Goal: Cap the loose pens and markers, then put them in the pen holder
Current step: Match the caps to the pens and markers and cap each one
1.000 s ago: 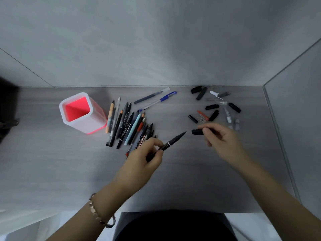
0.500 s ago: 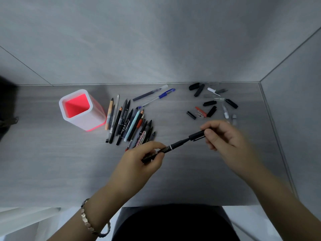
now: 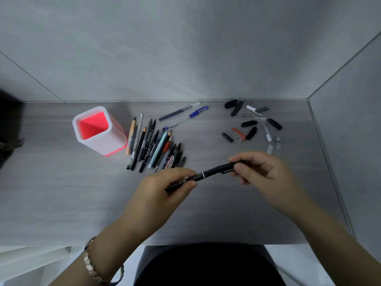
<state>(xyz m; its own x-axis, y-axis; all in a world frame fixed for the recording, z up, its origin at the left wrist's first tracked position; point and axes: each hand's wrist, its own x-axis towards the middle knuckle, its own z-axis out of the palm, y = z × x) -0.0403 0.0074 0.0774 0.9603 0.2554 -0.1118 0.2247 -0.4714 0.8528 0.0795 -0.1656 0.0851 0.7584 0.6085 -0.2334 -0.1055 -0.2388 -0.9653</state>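
My left hand grips the barrel of a black pen above the desk's middle. A black cap sits on the pen's tip end, and my right hand pinches that cap. A white pen holder with a red inside stands upright at the left, with nothing visible in it. Beside it lies a row of several uncapped pens and markers. Two more pens lie behind the row. Several loose caps, black, clear, white and red, are scattered at the back right.
The grey desk ends at a wall behind and a side wall on the right. A dark object sits at the far left edge. My lap shows below the desk's front edge.
My right hand brought the black cap from the desk to the pen's tip and pushed it on. The left hand kept holding the pen's barrel.
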